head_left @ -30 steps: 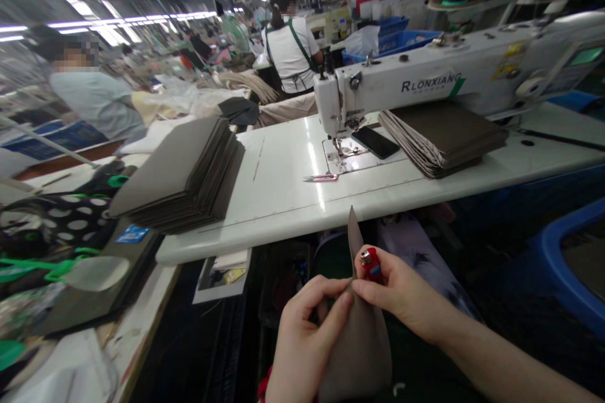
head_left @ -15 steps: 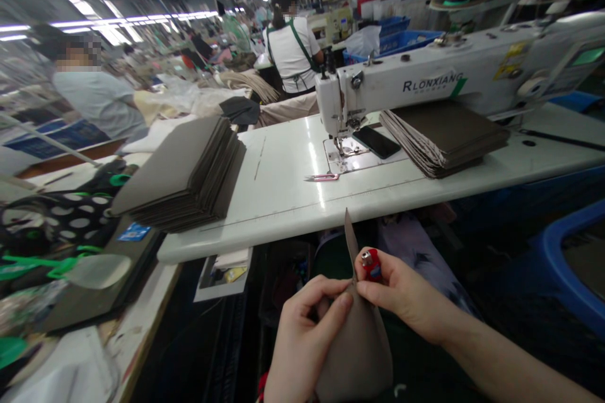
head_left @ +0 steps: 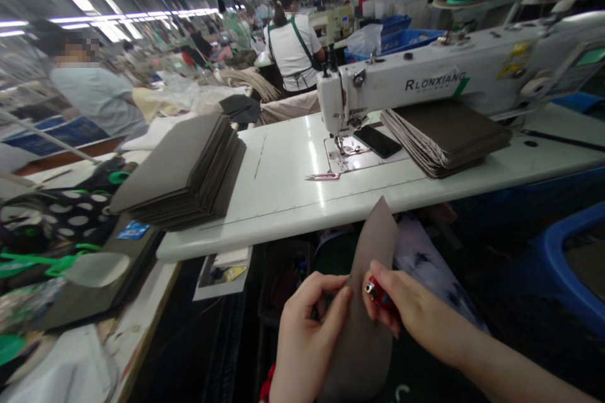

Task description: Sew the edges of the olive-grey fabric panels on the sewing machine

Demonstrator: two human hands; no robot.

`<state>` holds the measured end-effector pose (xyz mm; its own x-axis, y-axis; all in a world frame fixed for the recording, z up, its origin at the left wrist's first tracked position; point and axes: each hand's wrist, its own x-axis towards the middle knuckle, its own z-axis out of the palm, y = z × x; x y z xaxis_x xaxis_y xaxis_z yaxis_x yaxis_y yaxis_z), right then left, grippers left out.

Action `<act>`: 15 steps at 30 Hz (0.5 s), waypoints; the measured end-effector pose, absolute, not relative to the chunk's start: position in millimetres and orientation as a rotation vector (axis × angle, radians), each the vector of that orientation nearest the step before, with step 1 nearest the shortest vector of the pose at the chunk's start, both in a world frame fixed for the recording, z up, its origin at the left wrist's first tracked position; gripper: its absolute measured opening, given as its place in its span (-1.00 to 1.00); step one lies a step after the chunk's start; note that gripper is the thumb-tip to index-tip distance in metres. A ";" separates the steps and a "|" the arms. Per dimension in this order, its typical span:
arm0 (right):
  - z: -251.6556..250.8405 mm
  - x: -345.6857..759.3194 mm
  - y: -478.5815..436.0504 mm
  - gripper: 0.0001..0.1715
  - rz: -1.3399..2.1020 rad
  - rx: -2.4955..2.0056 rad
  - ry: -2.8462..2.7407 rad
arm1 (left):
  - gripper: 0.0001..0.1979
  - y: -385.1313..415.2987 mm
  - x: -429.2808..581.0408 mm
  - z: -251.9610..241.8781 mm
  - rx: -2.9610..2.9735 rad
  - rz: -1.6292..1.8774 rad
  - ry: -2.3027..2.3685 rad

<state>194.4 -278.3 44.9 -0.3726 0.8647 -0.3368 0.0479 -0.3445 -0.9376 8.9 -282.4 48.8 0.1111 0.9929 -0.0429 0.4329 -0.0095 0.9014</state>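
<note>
Below the table's front edge, my left hand (head_left: 307,334) pinches the edge of a taupe leather piece (head_left: 366,302), thumb and forefinger closed on it. My right hand (head_left: 406,312) is closed around a red lighter (head_left: 377,293), whose metal top points at the piece's edge beside my left fingertips. The piece stands upright between both hands, its broad face turned toward me. Its lower part hangs down past the bottom of the view.
A white sewing machine (head_left: 425,79) stands on the white table (head_left: 283,195), with a phone (head_left: 377,141) and pink snips (head_left: 322,177) near its needle. Stacks of taupe pieces lie at left (head_left: 184,170) and right (head_left: 444,135). Other people work behind. A blue bin (head_left: 567,258) sits at right.
The leather piece has turned from edge-on to showing its broad face. My right hand with the lighter dropped slightly and tilted the lighter's top toward the piece.
</note>
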 end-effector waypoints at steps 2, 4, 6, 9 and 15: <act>36.0 188.0 -278.2 -0.31 1.764 -1.266 -1.213 | -0.86 -282.2 13.3 47.0 1.555 0.849 1.429; 26.9 181.4 -276.5 -0.33 1.775 -1.243 -1.091 | -0.84 -281.2 17.2 45.6 1.497 0.833 1.409; 20.3 176.8 -274.5 -0.34 1.784 -1.213 -1.002 | -0.81 -279.8 19.6 44.6 1.427 0.828 1.382; 16.1 174.4 -272.5 -0.36 1.772 -1.200 -0.977 | -0.79 -277.7 20.2 43.2 1.353 0.830 1.333; 18.2 176.1 -271.4 -0.40 1.730 -1.227 -1.046 | -0.77 -275.9 20.4 41.5 1.263 0.850 1.303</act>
<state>176.1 -271.4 18.2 -0.2514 0.9060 -0.3404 -0.1196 -0.3781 -0.9180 20.4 -275.9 41.5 0.1440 0.9669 -0.2106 0.1963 0.1807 0.9637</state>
